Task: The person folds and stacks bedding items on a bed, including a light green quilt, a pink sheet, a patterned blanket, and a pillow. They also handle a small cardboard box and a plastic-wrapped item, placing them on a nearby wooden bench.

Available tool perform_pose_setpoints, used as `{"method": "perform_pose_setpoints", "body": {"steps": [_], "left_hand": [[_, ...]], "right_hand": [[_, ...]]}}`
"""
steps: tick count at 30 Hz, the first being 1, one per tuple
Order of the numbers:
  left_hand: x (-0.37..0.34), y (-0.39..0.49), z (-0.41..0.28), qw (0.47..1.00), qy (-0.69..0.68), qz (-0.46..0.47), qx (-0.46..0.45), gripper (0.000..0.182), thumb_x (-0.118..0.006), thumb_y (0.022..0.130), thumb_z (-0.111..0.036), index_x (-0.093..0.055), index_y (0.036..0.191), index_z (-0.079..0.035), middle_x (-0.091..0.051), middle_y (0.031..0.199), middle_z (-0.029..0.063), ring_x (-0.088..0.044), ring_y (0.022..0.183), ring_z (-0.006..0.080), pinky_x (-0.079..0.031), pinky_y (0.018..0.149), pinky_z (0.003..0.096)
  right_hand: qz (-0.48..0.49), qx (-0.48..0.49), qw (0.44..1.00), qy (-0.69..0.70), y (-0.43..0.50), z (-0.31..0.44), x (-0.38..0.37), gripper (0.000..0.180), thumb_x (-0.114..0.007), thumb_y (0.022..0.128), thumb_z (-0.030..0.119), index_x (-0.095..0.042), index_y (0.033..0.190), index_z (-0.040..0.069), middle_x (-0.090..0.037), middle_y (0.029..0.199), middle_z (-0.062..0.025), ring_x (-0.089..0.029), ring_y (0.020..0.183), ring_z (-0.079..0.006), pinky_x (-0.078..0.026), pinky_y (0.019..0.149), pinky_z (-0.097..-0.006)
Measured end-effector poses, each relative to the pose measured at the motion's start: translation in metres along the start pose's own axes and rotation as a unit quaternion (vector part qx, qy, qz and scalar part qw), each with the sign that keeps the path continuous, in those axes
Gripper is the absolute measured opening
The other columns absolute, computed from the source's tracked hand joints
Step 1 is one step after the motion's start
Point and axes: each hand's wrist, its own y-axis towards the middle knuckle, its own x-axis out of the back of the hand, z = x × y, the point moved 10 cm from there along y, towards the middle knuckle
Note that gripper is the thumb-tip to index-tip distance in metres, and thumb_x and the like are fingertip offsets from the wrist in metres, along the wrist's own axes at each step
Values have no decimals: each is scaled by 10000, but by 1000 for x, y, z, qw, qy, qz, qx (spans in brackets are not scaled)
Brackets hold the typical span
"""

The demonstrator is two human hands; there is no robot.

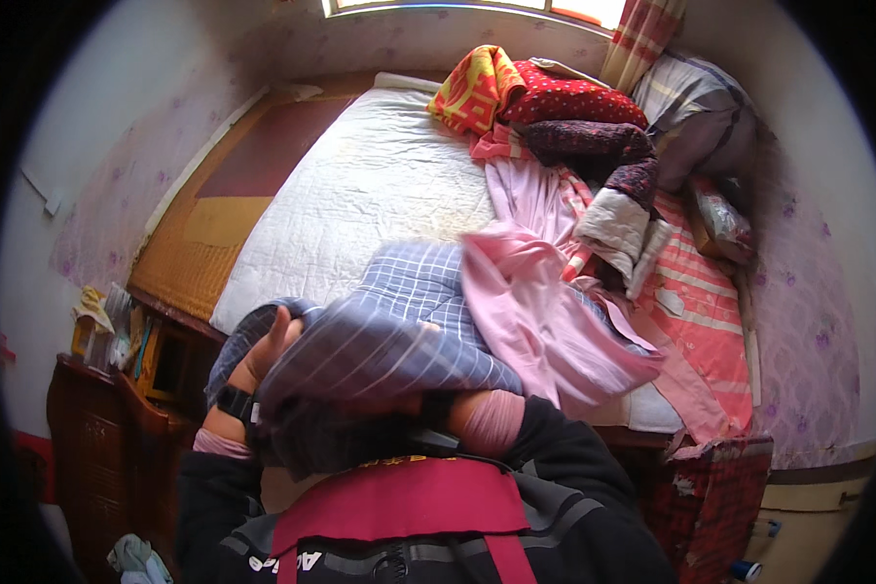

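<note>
A blue-and-white checked cloth, bulky and partly blurred, is bunched up in front of my chest. At its left end my left hand grips a fold, with the thumb pointing up. Beneath the cloth my right forearm reaches toward the left. Fabric covers nearly all of my right hand; a small skin-coloured patch, perhaps its fingertips, shows on the checked surface. Against the right side of the checked cloth lies a rumpled pink cloth, its lower edge blurred.
A white quilted pad covers much of the bed. Red dotted bedding, a dark padded garment and a striped pink sheet lie on the right side. At lower left stands a carved wooden headboard or cabinet.
</note>
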Motion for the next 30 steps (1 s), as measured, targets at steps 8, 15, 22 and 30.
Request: {"method": "perform_pose_setpoints", "body": {"steps": [8, 15, 22, 30], "left_hand": [[-37, 3, 9, 764, 643, -25, 53, 751, -678, 750, -296, -306, 1296, 60, -497, 1209, 189, -462, 1132, 232, -365, 953, 316], [20, 42, -27, 548, 776, -291, -113, 694, -779, 638, -383, -444, 1075, 38, -577, 1037, 271, -568, 1010, 361, -455, 834, 392], [113, 11, -54, 799, 367, -434, -198, 249, -556, 863, -281, -533, 1021, -89, -565, 894, -4, -546, 749, 110, -464, 608, 250], [116, -97, -152, 770, 191, -462, -396, 399, -624, 793, -289, -568, 1098, -37, -610, 1036, 93, -597, 910, 269, -488, 824, 418]], "right_hand": [[-22, -107, 993, 48, -27, -48, 10, 349, -594, 807, 184, -509, 1108, 29, -516, 1109, -161, -500, 1048, -281, -405, 883, -366], [38, -60, 980, 184, -66, -39, 50, 488, -597, 823, 206, -463, 1251, 16, -489, 1244, -191, -477, 1145, -291, -383, 956, -349], [-199, -328, 909, -163, -263, -156, 148, 440, -668, 734, 306, -589, 1033, -7, -626, 889, -180, -598, 825, -312, -467, 764, -363], [-7, -190, 801, -568, -345, -281, 254, 104, -581, 685, 161, -631, 608, 111, -586, 635, -110, -553, 591, -278, -428, 544, -381]]}}
